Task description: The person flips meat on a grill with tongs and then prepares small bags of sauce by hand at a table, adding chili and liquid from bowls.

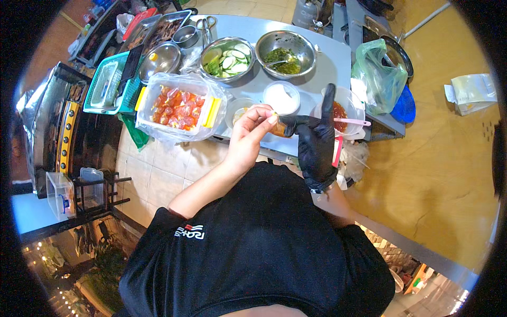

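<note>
My bare left hand [253, 132] pinches the top of a small plastic bag of orange-red sauce [279, 128] between thumb and fingers. My right hand [317, 138], in a black glove, touches the bag's side, its index finger pointing up. Behind them stands a tub of white contents [282, 98]. A clear bowl of red sauce [341, 115] with a pink spoon [352, 122] is by my right hand. To the left, a lidless plastic box [144, 105] holds several small tied bags of red sauce. A round clear container [239, 112] is partly hidden behind my left hand.
Steel bowls of sliced cucumber [227, 59] and chopped green herbs in liquid [286, 55] stand farther back on the grey table [336, 59]. Scissors [211, 23], a glass lid [160, 61] and a teal basket [115, 107] are at the left; a green plastic bag [376, 77] is at the right.
</note>
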